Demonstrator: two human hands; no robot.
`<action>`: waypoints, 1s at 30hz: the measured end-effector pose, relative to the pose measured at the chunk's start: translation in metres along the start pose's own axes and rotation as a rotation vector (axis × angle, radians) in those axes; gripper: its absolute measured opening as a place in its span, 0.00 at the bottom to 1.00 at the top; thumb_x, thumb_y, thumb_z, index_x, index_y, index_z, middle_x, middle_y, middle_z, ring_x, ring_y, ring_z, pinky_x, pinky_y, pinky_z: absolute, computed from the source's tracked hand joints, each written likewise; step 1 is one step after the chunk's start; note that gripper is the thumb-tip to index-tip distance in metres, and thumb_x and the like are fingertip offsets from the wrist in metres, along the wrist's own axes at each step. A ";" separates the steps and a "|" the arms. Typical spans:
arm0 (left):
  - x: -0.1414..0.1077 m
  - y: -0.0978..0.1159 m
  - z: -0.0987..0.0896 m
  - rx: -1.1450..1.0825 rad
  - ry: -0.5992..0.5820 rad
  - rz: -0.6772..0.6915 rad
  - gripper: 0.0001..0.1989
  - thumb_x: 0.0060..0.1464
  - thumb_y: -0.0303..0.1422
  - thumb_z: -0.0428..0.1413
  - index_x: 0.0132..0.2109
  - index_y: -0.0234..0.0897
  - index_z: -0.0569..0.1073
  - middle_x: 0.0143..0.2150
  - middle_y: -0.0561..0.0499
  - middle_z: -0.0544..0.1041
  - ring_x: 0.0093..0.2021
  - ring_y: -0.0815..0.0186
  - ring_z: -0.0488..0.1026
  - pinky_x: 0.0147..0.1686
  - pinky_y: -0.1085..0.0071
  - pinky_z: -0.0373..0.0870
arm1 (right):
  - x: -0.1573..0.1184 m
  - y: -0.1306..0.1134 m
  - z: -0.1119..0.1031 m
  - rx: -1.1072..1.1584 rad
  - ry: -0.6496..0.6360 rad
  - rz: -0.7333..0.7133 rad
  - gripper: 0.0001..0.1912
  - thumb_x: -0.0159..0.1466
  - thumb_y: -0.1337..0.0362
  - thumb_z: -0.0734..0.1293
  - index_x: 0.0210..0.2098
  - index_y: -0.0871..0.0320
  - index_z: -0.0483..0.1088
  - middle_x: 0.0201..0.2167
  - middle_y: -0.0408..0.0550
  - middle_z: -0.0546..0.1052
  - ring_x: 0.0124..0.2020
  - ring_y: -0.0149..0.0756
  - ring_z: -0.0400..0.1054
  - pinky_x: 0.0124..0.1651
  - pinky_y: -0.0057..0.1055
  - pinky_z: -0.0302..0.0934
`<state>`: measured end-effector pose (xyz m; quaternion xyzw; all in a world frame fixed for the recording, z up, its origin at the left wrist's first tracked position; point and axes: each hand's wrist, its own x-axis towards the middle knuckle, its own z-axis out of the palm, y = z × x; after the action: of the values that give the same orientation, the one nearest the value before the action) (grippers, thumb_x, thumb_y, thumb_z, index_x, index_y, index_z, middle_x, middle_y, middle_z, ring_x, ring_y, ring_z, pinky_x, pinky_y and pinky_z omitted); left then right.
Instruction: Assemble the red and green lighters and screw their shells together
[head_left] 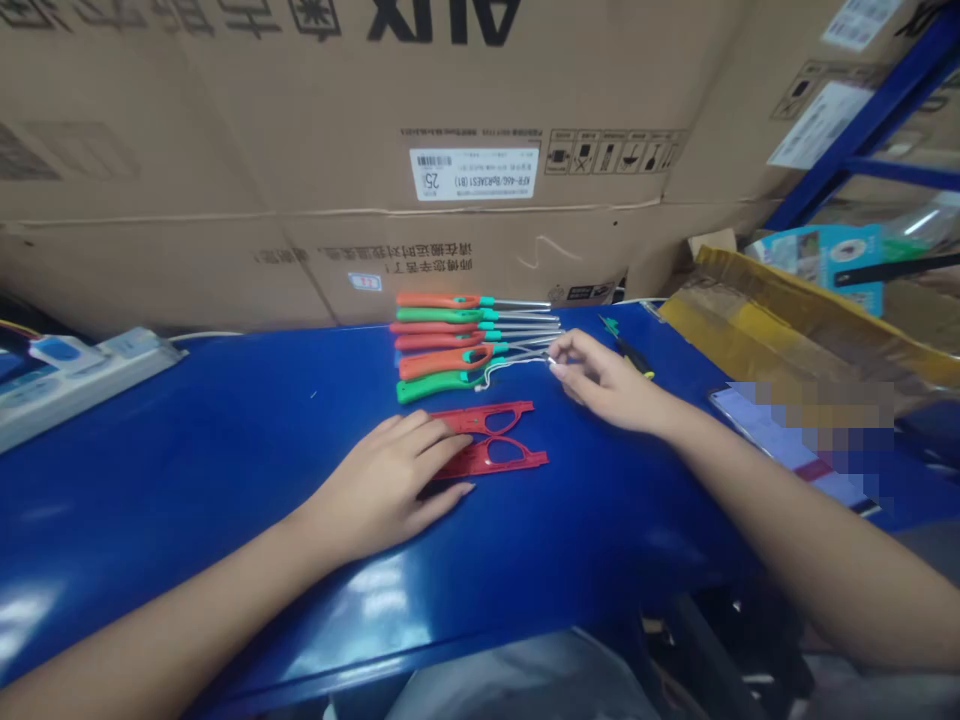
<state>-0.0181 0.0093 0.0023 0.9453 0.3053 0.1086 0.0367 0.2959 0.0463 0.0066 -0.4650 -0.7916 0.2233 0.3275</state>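
Observation:
My left hand point(412, 470) lies flat with fingers spread over two red plastic handle halves point(517, 455), covering their left ends. The halves rest side by side, each with an oval opening at its right. My right hand point(600, 375) is closed in a pinch on the end of a thin white wire point(510, 362), beside the metal rod tips. That wire curves back to the front green stick lighter point(435, 386). Behind it lie several more stick lighters in a row, among them an orange one point(431, 362), rods pointing right.
A large cardboard box point(337, 120) stands along the back of the blue table point(225, 430). A white power strip point(90, 380) lies at left. To the right are a small screwdriver point(634, 355), a phone point(780, 440) and a taped carton point(795, 320).

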 end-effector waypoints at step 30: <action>0.003 0.012 -0.006 -0.452 0.336 -0.269 0.23 0.60 0.45 0.62 0.57 0.40 0.72 0.53 0.46 0.78 0.52 0.57 0.75 0.53 0.62 0.72 | -0.021 -0.046 0.013 -0.094 -0.088 -0.355 0.06 0.71 0.64 0.64 0.46 0.56 0.70 0.37 0.46 0.77 0.35 0.32 0.72 0.38 0.27 0.66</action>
<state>-0.0102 0.0011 0.0101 0.8332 0.3975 0.3227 0.2092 0.2665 0.0056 0.0219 -0.3228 -0.8843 0.1449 0.3048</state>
